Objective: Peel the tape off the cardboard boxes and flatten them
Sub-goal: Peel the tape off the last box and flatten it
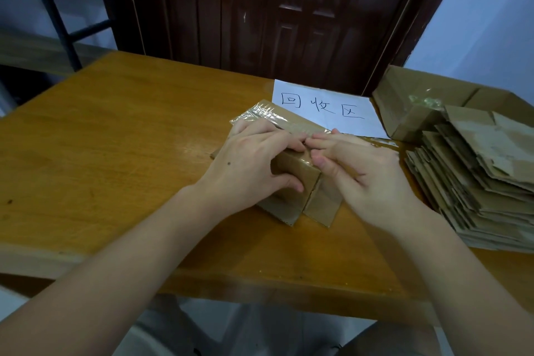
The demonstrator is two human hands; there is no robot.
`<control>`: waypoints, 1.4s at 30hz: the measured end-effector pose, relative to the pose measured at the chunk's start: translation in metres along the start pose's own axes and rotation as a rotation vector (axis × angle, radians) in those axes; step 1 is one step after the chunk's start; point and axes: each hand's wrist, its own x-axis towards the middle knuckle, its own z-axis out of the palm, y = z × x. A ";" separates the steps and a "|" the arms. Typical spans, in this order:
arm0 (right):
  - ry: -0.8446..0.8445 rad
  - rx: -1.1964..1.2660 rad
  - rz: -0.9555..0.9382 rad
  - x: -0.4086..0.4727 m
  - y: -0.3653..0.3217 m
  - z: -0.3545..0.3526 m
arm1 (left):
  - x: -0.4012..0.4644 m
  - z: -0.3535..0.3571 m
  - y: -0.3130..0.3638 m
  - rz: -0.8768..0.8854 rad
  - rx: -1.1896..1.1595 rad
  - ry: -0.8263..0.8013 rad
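On the table (pixel 115 130), my left hand (pixel 248 165) grips the box (pixel 291 182) while my right hand's (pixel 372 182) fingers (pixel 323 143) pick at the tape (pixel 260 115); best lifted slowly.

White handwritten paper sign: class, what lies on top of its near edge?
The taped brown cardboard box overlaps the white handwritten paper sign; the paper beneath stays hidden.
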 end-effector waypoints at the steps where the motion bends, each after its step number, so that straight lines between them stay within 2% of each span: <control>1: -0.022 -0.013 -0.018 0.001 0.001 -0.002 | 0.000 0.000 0.000 -0.002 -0.003 0.001; 6: -0.150 -0.074 -0.013 -0.002 0.003 -0.012 | 0.003 -0.001 0.003 -0.025 -0.001 -0.035; 10: -0.169 -0.098 0.061 -0.013 -0.001 -0.008 | 0.003 -0.001 0.004 -0.034 -0.006 -0.031; 14: -0.016 -0.119 0.089 -0.014 -0.012 0.007 | 0.002 0.001 0.005 -0.043 0.016 -0.021; 20: 0.167 -0.387 0.108 -0.008 -0.018 0.029 | 0.002 -0.003 0.002 -0.022 0.061 -0.093; 26: 0.292 -0.476 -0.102 -0.011 -0.009 0.038 | 0.000 -0.002 0.001 -0.031 0.083 -0.100; 36: 0.398 -0.415 -0.140 -0.006 -0.001 0.040 | 0.001 0.002 -0.002 -0.034 0.054 -0.084; 42: 0.293 -0.234 -0.033 -0.012 -0.004 0.033 | 0.000 0.001 0.001 -0.035 0.031 -0.073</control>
